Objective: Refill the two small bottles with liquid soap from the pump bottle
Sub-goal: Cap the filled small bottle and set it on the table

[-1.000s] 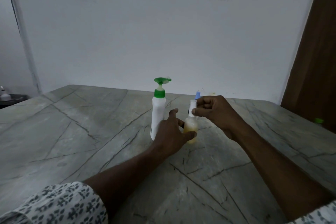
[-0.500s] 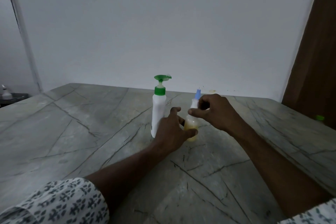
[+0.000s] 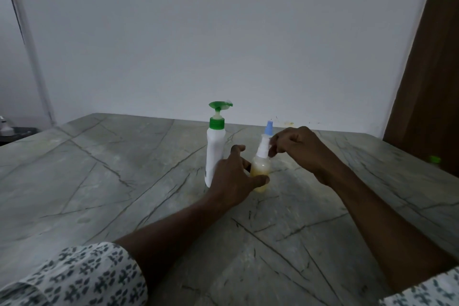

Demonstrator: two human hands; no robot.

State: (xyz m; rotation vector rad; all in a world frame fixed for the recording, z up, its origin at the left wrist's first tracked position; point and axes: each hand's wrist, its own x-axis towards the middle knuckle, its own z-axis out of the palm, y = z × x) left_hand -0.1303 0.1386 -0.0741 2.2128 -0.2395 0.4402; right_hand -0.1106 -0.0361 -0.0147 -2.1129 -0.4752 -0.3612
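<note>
Pump bottle [image 3: 214,154] stands upright on the counter [image 3: 99,181], just left of your left hand [image 3: 233,179], which grips the yellow-filled small bottle [image 3: 260,169] low down. Your right hand [image 3: 298,151] pinches its white top, with a blue-capped bottle [image 3: 269,128] just behind.

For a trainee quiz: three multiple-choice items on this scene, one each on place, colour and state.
1. The pump bottle, relative to the small yellow-filled bottle: A left B right C on top
2. Its pump head: A blue B green C red
3. The left hand: A lies flat B presses the pump C grips the small bottle
1 A, it stands to that bottle's left; 2 B, head and collar are green; 3 C, the thumb curls round the bottle.
</note>
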